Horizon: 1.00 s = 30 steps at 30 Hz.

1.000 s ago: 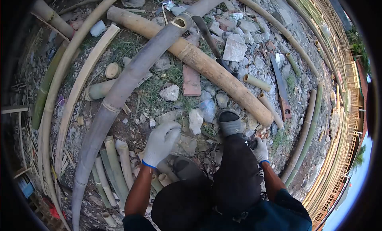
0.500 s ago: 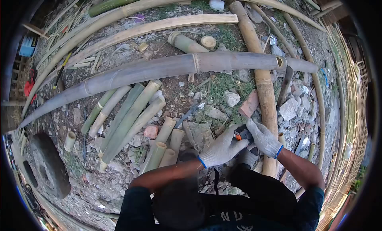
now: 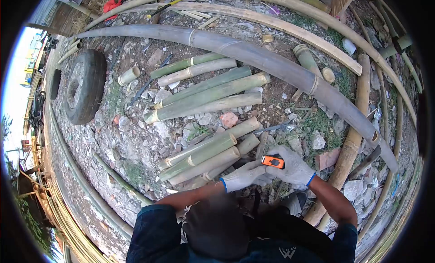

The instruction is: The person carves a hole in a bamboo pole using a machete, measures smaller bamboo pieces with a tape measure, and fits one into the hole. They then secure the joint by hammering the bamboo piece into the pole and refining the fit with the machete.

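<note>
My right hand (image 3: 293,167), in a white knit glove with a blue cuff, is closed around a small orange-and-black tape measure (image 3: 273,161). Its orange face points up. My left hand (image 3: 244,176), gloved the same way, meets the tape measure from the left with its fingers drawn together; its fingertips are partly hidden. Cut bamboo pieces (image 3: 206,156) lie in a bundle just left of my hands. A reddish brick (image 3: 327,158) lies to the right, beside a thick bamboo pole (image 3: 346,165).
A long grey bamboo pole (image 3: 253,59) crosses the ground ahead, resting over the thick one. More bamboo lengths (image 3: 213,93) lie left of centre. A tyre (image 3: 86,86) stands at the far left. Rubble and stones (image 3: 355,190) cover the ground at right.
The view has turned left, so the tyre and bamboo appear shifted and rotated. The tape measure has come into plain sight, with its orange face up in my right hand.
</note>
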Each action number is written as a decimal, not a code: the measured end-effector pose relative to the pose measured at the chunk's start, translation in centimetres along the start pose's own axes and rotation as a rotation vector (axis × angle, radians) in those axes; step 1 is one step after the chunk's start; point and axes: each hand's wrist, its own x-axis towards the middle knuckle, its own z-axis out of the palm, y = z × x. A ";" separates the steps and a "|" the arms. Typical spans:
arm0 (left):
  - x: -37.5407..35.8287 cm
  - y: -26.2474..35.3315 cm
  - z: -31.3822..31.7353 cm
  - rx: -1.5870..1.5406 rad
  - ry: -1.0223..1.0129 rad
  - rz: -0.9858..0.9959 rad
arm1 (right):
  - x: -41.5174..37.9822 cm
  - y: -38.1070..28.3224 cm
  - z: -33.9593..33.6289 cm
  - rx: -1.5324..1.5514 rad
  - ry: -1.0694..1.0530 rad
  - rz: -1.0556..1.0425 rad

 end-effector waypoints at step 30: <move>-12.8 8.0 -6.8 0.316 0.789 0.455 | 5.3 -5.0 -3.4 -0.453 0.115 0.066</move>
